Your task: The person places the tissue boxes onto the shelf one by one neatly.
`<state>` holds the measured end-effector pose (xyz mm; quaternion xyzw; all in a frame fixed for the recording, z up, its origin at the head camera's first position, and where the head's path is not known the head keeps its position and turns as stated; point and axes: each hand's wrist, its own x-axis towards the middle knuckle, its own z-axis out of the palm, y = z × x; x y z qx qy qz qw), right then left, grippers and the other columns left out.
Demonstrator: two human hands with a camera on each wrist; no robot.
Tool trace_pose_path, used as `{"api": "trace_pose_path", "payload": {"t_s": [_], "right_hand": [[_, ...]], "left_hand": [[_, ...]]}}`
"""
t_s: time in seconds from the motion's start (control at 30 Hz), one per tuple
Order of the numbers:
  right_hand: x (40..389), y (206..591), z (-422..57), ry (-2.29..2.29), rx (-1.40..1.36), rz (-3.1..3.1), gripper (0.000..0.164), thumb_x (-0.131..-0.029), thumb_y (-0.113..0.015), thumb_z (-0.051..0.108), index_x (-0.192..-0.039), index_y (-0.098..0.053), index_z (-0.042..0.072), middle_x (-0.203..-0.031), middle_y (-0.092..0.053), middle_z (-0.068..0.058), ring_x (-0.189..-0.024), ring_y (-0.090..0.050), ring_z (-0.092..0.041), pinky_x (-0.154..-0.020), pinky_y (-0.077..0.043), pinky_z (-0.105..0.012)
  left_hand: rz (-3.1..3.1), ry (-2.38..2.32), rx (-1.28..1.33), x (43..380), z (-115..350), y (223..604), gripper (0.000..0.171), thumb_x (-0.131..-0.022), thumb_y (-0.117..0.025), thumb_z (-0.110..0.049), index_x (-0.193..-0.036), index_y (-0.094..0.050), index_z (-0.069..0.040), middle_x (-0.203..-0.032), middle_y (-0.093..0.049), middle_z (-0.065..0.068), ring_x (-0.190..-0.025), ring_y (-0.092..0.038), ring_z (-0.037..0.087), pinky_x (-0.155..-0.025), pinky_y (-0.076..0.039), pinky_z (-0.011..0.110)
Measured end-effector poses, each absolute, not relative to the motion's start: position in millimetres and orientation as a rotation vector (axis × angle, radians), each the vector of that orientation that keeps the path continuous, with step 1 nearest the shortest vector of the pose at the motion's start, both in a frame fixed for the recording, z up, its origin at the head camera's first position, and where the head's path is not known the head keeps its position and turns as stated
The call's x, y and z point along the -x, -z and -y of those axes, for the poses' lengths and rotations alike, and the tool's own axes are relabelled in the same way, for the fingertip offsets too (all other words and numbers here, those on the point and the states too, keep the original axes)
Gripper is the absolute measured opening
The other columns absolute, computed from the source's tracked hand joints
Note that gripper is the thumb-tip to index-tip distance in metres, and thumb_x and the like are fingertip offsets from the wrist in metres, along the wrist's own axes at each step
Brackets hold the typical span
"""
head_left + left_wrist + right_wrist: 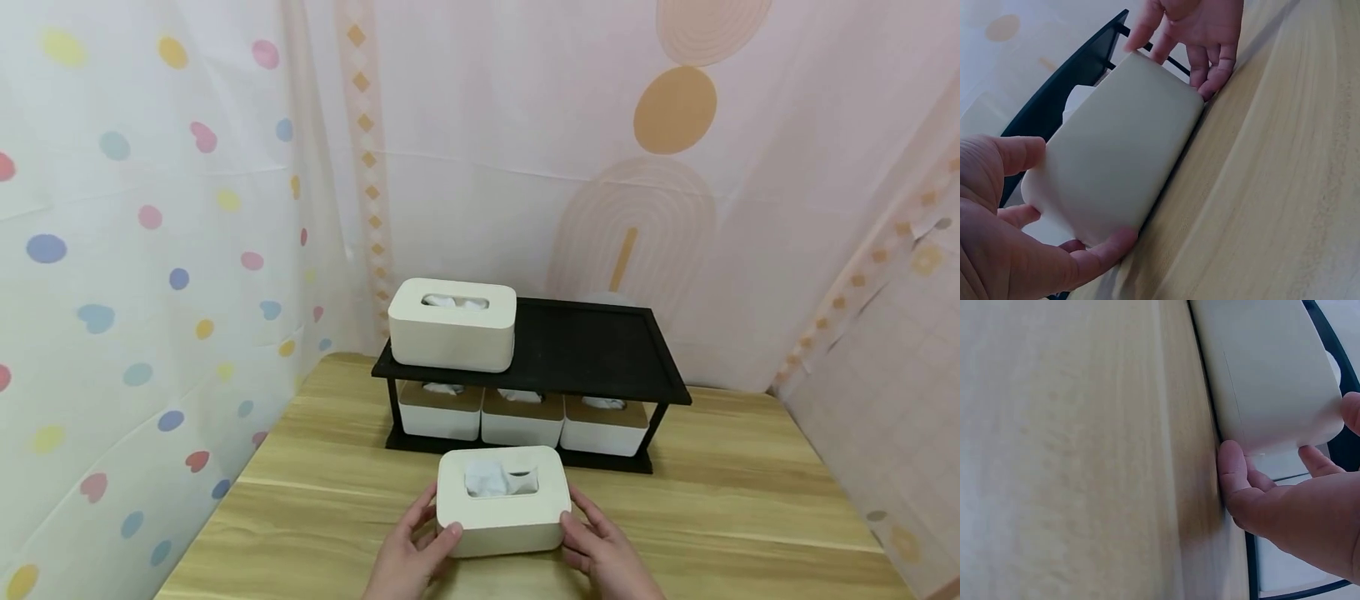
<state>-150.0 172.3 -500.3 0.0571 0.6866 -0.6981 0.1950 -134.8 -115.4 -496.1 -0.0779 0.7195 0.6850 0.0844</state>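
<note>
A cream tissue box (pixel 504 533) with white tissue in its oval top opening is at the front of the table, before the black rack. My left hand (pixel 414 546) grips its left end, the thumb at the front top edge and other fingers round the side. At the right end, my right hand (pixel 600 542) holds it the same way. In the left wrist view the box's front wall (pixel 1116 144) shows between both hands. The right wrist view has fingertips (pixel 1233 459) low against the box's end. Whether its base touches the wood I cannot tell.
Behind stands a two-level black rack (pixel 592 346). On its top left sits another cream tissue box (pixel 450 342). Three white boxes with brown lids, the middle one (pixel 521 427) among them, line the lower level. Wooden tabletop (pixel 750 500) extends to both sides, with patterned curtains (pixel 480 208) behind.
</note>
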Motion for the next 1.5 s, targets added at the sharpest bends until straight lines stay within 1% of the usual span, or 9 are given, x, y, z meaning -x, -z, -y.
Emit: {"api": "trace_pose_path", "payload": {"t_s": [0.2, 0.37, 0.47, 0.6, 0.7, 0.93, 1.1, 1.2, 1.5], "right_hand": [[147.3, 501.3, -175.3, 2.041, -0.143, -1.86, 0.086, -0.11, -0.058, 0.047, -0.172, -0.015, 0.006, -0.168, -0.026, -0.041, -0.144, -0.054, -0.041, -0.112, -0.054, -0.05], [144.5, 500.0, -178.2, 2.082, -0.117, -1.843, 0.084, -0.111, -0.057, 0.042, -0.172, -0.012, 0.005, -0.165, -0.026, -0.044, -0.145, -0.053, -0.042, -0.113, -0.053, -0.051], [142.6, 497.2, -179.7, 2.121, -0.104, -1.831, 0.082, -0.112, -0.056, 0.038, -0.172, -0.011, 0.004, -0.166, -0.025, -0.044, -0.144, -0.053, -0.04, -0.114, -0.053, -0.051], [140.2, 491.0, -183.1, 2.176, -0.127, -1.819, 0.081, -0.112, -0.058, 0.034, -0.172, -0.012, 0.006, -0.167, -0.028, -0.04, -0.14, -0.057, -0.032, -0.111, -0.055, -0.046], [138.9, 484.7, -185.2, 2.19, -0.186, -1.872, 0.078, -0.111, -0.06, 0.033, -0.172, -0.017, 0.007, -0.163, -0.037, -0.038, -0.131, -0.064, -0.028, -0.105, -0.057, -0.042], [136.5, 466.3, -194.0, 2.162, -0.269, -2.043, 0.071, -0.11, -0.06, 0.034, -0.17, -0.028, 0.012, -0.158, -0.048, -0.033, -0.125, -0.067, -0.028, -0.101, -0.059, -0.042], [134.9, 455.6, -200.4, 2.2, -0.305, -2.064, 0.067, -0.111, -0.059, 0.03, -0.17, -0.031, 0.015, -0.147, -0.06, -0.021, -0.117, -0.067, -0.022, -0.096, -0.059, -0.036], [133.5, 449.2, -203.2, 2.205, -0.327, -2.074, 0.069, -0.111, -0.06, 0.033, -0.17, -0.03, 0.016, -0.147, -0.06, -0.017, -0.113, -0.066, -0.019, -0.093, -0.06, -0.033], [127.8, 428.4, -208.2, 2.192, -0.366, -2.103, 0.071, -0.11, -0.061, 0.041, -0.17, -0.03, 0.021, -0.157, -0.054, -0.017, -0.115, -0.069, -0.012, -0.095, -0.059, -0.031]], "left_hand": [[-2.11, -2.092, 0.179, 132.8, 113.8, 488.4, 0.089, -0.097, -0.082, -0.031, -0.169, -0.033, -0.012, -0.163, -0.04, 0.032, -0.143, -0.054, 0.048, -0.095, -0.064, 0.045], [-2.116, -2.091, 0.167, 131.5, 111.1, 481.0, 0.088, -0.096, -0.083, -0.033, -0.168, -0.037, -0.015, -0.165, -0.042, 0.027, -0.133, -0.062, 0.033, -0.091, -0.064, 0.043], [-2.11, -2.098, 0.148, 131.4, 108.2, 478.0, 0.087, -0.095, -0.084, -0.033, -0.167, -0.038, -0.016, -0.164, -0.043, 0.026, -0.127, -0.064, 0.027, -0.089, -0.064, 0.042], [-2.108, -2.105, 0.112, 132.5, 102.8, 473.4, 0.086, -0.096, -0.083, -0.033, -0.168, -0.038, -0.017, -0.164, -0.043, 0.027, -0.125, -0.065, 0.027, -0.088, -0.064, 0.043], [-2.108, -2.097, 0.088, 134.7, 98.7, 468.6, 0.087, -0.096, -0.082, -0.036, -0.168, -0.037, -0.019, -0.165, -0.04, 0.028, -0.128, -0.065, 0.028, -0.089, -0.065, 0.045], [-2.087, -2.101, 0.01, 142.3, 88.2, 453.4, 0.084, -0.098, -0.081, -0.034, -0.168, -0.036, -0.022, -0.167, -0.04, 0.023, -0.127, -0.064, 0.027, -0.092, -0.064, 0.045], [-2.068, -2.096, -0.007, 147.7, 80.9, 443.0, 0.083, -0.097, -0.081, -0.036, -0.167, -0.038, -0.028, -0.165, -0.043, 0.018, -0.127, -0.063, 0.026, -0.092, -0.064, 0.044], [-2.074, -2.103, -0.037, 150.5, 77.7, 437.0, 0.082, -0.097, -0.081, -0.036, -0.167, -0.039, -0.028, -0.163, -0.045, 0.016, -0.125, -0.063, 0.026, -0.092, -0.063, 0.042], [-2.078, -2.128, -0.105, 155.6, 71.4, 420.6, 0.079, -0.098, -0.08, -0.034, -0.166, -0.041, -0.028, -0.16, -0.047, 0.015, -0.12, -0.062, 0.024, -0.09, -0.062, 0.037]]}}
